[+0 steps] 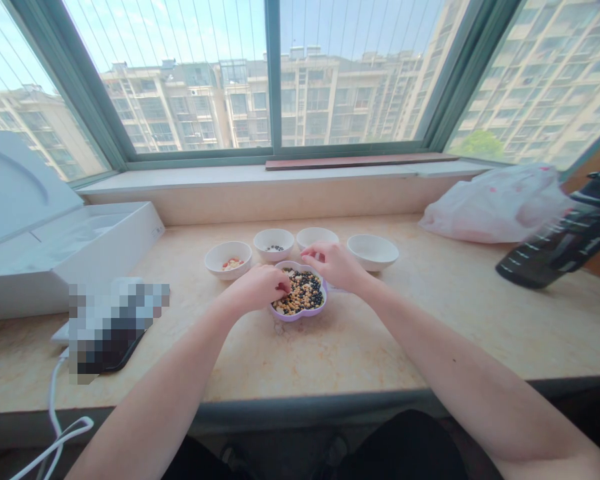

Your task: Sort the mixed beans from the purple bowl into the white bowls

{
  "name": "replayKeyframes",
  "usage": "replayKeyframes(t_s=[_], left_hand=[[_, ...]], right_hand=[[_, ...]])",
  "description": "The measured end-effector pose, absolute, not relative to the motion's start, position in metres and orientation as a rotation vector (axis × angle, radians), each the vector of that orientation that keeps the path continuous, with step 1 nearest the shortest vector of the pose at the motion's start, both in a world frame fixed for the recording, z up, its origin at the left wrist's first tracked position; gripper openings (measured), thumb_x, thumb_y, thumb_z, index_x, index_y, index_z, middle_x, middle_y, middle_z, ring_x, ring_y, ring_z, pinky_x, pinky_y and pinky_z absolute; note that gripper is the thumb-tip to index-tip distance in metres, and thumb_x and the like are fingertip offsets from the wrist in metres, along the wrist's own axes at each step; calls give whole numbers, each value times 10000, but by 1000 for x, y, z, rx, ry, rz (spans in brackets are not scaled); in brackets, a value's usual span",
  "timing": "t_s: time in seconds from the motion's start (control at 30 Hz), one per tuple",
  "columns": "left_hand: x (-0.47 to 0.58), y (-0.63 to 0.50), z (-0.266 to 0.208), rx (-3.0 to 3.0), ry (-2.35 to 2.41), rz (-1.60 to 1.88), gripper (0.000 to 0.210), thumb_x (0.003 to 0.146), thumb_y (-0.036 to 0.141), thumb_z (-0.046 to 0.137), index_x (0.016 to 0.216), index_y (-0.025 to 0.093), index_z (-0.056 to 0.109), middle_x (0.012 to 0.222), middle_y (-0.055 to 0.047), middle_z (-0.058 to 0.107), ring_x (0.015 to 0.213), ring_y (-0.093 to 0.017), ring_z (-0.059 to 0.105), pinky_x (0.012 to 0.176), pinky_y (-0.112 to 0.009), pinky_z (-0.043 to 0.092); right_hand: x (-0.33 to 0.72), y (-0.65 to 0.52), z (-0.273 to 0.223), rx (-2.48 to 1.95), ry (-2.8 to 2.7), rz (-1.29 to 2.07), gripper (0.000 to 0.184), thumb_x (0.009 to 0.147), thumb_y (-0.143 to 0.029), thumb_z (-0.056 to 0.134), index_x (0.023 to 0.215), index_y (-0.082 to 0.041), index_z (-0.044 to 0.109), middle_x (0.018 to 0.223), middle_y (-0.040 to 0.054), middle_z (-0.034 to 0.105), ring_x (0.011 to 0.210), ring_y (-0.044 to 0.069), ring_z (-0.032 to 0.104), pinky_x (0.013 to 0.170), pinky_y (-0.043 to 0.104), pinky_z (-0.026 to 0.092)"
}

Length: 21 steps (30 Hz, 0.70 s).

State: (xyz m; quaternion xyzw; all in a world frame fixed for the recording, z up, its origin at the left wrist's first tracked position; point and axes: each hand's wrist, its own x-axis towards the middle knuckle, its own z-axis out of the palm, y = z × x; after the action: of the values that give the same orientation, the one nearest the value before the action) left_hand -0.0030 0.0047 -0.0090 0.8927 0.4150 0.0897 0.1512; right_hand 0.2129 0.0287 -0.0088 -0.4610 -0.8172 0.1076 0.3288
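A purple scalloped dish (300, 316) holds mixed black, yellow and pale beans (300, 293). My left hand (261, 288) is over the dish's left side, its fingers curled together at the beans; whatever they pinch is hidden. Above the far right rim, my right hand (334, 264) has thumb and fingers drawn together beside the third white bowl (318, 236). I cannot make out anything between them. The leftmost white bowl (228, 260) contains red and pale pieces, and the second bowl (273, 240) a few dark beans. A fourth white bowl (373, 252) stands beyond my right wrist.
An open white box (40, 267) and a pixelated dark object (113, 337) with a white cable (55, 407) lie left. At right are a plastic bag (495, 203) and a tilted dark bottle (555, 243). The sill (205, 175) rises behind; the counter edge is near me.
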Motion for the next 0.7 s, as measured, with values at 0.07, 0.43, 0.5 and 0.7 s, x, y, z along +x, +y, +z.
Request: replayKeyframes(t_s=[0.07, 0.43, 0.5, 0.7], left_hand=[[-2, 3, -7, 2564, 1214, 310, 221, 806, 134, 532, 714, 188, 726, 733, -41, 690, 681, -173, 583, 697, -290, 427], [-5, 4, -2, 2358, 1150, 677, 232, 909, 161, 521, 919, 191, 751, 973, -58, 728, 884, -187, 642, 823, -298, 477], [-4, 3, -1, 2224, 1147, 761, 213, 939, 226, 525, 915, 184, 733, 947, -48, 715, 874, -181, 632, 804, -293, 477], [3, -3, 7, 1570, 872, 1004, 177, 940, 272, 603, 820, 144, 615, 728, 11, 543, 676, -93, 506, 672, -215, 449]], right_hand=[[213, 28, -9, -1200, -2144, 287, 184, 918, -239, 603, 911, -180, 776, 903, 57, 768, 727, 163, 631, 692, 290, 460], [213, 28, -7, -1206, -2144, 316, 191, 923, -232, 595, 921, -179, 779, 913, 61, 769, 731, 163, 629, 695, 290, 452], [213, 28, -7, -1208, -2146, 313, 190, 924, -228, 595, 922, -179, 778, 915, 58, 769, 733, 162, 628, 696, 289, 443], [212, 26, -6, -1194, -2147, 300, 183, 916, -230, 603, 907, -183, 780, 891, 46, 768, 716, 154, 615, 679, 282, 426]])
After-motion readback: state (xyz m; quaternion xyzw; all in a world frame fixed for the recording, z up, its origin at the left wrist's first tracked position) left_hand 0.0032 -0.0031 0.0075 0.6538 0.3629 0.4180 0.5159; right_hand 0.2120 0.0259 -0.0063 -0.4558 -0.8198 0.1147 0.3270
